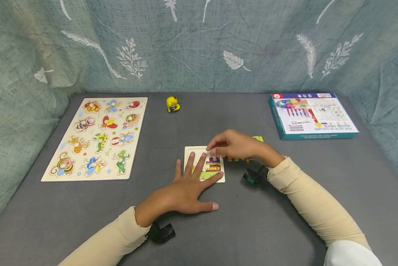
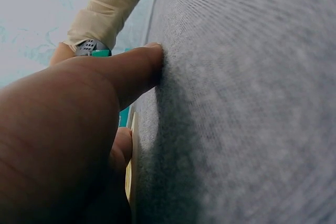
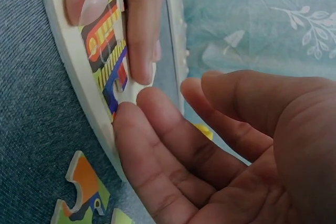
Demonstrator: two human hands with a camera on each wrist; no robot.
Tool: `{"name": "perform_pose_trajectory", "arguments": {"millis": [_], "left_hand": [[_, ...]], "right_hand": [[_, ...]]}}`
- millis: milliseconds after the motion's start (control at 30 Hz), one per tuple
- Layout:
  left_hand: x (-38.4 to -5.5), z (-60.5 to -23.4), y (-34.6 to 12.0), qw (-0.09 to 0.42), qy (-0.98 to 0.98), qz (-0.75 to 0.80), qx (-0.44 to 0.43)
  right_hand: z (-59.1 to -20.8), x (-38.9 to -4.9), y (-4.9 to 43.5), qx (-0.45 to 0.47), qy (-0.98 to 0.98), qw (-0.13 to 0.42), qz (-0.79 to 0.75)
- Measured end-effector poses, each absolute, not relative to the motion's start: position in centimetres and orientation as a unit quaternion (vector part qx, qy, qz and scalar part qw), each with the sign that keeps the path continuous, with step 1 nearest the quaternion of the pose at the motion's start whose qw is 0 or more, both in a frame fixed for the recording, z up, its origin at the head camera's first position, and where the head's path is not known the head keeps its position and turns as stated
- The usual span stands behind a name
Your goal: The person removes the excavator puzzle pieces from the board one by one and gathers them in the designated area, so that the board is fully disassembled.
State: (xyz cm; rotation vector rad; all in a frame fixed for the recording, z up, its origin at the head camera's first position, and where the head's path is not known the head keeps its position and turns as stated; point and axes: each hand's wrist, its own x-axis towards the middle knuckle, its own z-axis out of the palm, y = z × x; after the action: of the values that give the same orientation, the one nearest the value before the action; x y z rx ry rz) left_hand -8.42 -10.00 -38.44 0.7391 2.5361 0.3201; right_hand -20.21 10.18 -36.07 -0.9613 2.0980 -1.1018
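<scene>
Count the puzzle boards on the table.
2. A big animal peg board lies at the table's left side. A small jigsaw tray sits in the middle, under the left hand and right hand. None seems hidden.

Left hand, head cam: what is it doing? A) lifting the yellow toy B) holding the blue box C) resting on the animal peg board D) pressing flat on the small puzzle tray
D: the left hand lies with fingers spread flat on the small puzzle tray, while the right hand works a piece at the tray's far edge.
</scene>
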Motion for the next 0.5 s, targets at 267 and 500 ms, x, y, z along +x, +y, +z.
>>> {"name": "perform_pose_trajectory", "arguments": {"millis": [267, 500], "left_hand": [[-8.44, -38.40, -10.08, 0.238, 0.926, 0.118, 0.269], [-8.47, -38.56, -10.03, 0.237, 0.925, 0.113, 0.274]], "right_hand": [[-35.84, -20.14, 10.21, -0.372, 0.783, 0.279, -0.412], [-35.91, -20.05, 10.06, -0.381, 0.790, 0.287, -0.385]]}}
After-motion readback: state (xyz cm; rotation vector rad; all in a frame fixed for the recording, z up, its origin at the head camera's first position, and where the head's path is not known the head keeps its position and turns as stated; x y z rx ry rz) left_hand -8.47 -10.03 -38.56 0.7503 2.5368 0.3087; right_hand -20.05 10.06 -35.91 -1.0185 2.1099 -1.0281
